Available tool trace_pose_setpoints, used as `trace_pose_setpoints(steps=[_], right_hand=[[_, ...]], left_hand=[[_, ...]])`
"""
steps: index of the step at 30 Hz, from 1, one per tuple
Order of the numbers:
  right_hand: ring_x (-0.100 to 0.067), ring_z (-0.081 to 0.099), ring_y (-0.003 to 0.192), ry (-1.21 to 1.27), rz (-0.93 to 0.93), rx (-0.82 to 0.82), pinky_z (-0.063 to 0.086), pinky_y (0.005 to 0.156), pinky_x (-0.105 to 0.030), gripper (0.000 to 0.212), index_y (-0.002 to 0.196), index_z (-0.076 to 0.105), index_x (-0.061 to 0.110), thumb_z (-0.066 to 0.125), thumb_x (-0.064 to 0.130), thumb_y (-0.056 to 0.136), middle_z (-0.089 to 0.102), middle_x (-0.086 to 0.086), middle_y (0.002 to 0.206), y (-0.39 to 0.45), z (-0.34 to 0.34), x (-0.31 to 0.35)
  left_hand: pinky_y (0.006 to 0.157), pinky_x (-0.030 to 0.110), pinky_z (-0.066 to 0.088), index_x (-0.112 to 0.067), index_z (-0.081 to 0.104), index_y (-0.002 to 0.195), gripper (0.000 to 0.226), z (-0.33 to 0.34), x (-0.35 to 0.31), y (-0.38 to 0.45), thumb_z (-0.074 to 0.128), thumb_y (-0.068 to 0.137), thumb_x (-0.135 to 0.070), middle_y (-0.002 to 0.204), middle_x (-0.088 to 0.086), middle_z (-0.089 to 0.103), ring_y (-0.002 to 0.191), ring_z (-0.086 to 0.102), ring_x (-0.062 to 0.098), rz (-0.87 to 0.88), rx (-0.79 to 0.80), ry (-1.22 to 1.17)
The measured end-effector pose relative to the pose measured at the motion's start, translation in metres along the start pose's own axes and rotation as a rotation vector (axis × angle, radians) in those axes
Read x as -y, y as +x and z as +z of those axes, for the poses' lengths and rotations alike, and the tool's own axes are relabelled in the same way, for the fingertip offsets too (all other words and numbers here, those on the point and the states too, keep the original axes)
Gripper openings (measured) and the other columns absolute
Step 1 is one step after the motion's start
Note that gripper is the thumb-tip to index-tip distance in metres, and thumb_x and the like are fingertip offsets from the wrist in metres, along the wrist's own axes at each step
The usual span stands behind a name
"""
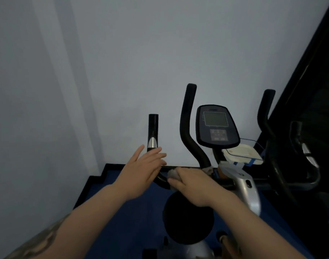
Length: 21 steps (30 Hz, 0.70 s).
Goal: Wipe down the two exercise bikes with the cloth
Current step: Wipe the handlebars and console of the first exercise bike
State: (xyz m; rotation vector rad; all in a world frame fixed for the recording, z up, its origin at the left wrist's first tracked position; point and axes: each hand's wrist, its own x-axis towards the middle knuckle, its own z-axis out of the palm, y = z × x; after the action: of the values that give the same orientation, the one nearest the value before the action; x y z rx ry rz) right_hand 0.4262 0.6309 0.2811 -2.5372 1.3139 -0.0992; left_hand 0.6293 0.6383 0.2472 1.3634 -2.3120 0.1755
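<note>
Black handlebars (186, 128) rise from an exercise bike (242, 184) with a silver-grey frame, a black console (217, 126) carrying a grey-green screen, and a black post (153, 130) banded in silver. A pale grey cloth (172, 173) shows against the bar. The floor (141, 212) is deep blue, edged in black, under a pale blue-grey wall (122, 62).

head camera looks forward and down, close over the bike handlebar (160, 179).
</note>
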Motion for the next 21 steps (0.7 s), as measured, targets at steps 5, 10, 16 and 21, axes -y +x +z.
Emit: trace_pose_setpoints(steps=[5, 10, 16, 21], right_hand=[[-0.030, 0.053, 0.107, -0.259, 0.079, -0.015, 0.037, 0.088, -0.041, 0.040, 0.127, 0.046, 0.012, 0.026, 0.038, 0.104, 0.054, -0.010, 0.121, 0.017, 0.013, 0.043], [-0.016, 0.049, 0.097, 0.114, 0.110, 0.069, 0.037, 0.092, -0.036, 0.021, 0.098, 0.047, 0.027, 0.032, 0.041, 0.103, 0.053, 0.005, 0.104, -0.006, -0.004, 0.014], [-0.024, 0.053, 0.098, -0.112, 0.274, 0.116, 0.030, 0.077, -0.032, 0.033, 0.106, 0.048, 0.018, 0.024, 0.042, 0.104, 0.055, -0.005, 0.109, 0.027, 0.008, 0.049], [-0.019, 0.038, 0.132, -0.018, 0.458, 0.173, 0.002, 0.117, -0.046, 0.037, 0.133, 0.045, 0.026, 0.021, 0.035, 0.106, 0.047, 0.006, 0.137, 0.021, -0.003, 0.043]], left_hand=[[0.121, 0.031, -0.001, -0.016, 0.060, 0.122, 0.035, 0.005, 0.002, -0.005, 0.038, 0.097, -0.009, 0.143, -0.005, 0.049, 0.146, 0.017, 0.006, -0.007, 0.022, -0.114], [0.119, 0.035, 0.016, -0.019, 0.065, 0.106, 0.036, 0.009, 0.009, -0.005, 0.029, 0.100, -0.021, 0.128, -0.007, 0.058, 0.142, 0.029, 0.009, 0.092, -0.028, -0.052], [0.119, 0.037, 0.013, -0.026, 0.067, 0.108, 0.035, -0.004, 0.048, 0.011, 0.033, 0.102, -0.032, 0.129, -0.012, 0.059, 0.137, 0.037, 0.008, 0.365, 0.068, -0.111], [0.118, 0.043, 0.016, -0.024, 0.069, 0.115, 0.037, -0.022, 0.092, 0.064, 0.039, 0.099, -0.039, 0.126, -0.011, 0.063, 0.131, 0.049, 0.010, 0.538, 0.067, -0.115]])
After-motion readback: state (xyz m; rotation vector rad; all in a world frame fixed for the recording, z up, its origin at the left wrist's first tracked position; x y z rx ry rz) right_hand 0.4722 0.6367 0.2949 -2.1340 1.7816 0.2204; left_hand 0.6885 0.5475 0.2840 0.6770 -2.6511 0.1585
